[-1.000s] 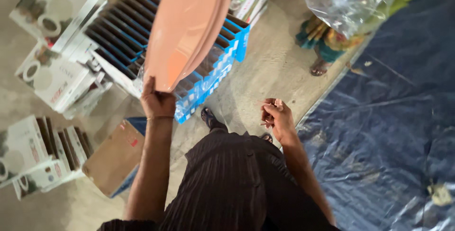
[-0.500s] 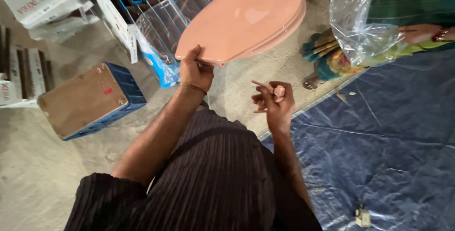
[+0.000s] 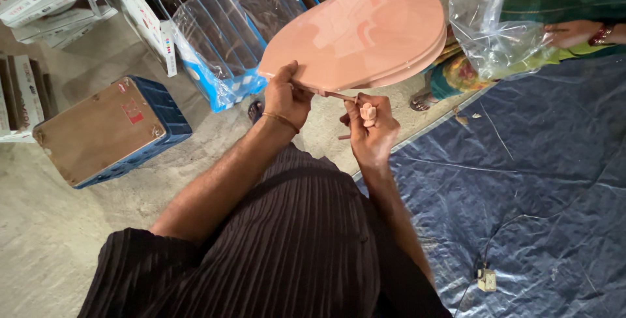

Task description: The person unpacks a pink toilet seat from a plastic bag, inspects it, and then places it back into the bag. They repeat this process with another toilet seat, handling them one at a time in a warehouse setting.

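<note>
Left hand fingers clamp pink toilet seat near edge, seat tilted toward 1 o'clock. Right hand fingers pinch small pink fitting beneath. Risk: one-handed edge grip slipping, seat dropping onto concrete floor.

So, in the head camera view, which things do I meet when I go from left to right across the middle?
Blue box with brown top → left hand → right hand → clear plastic bag → another person's hand.
</note>
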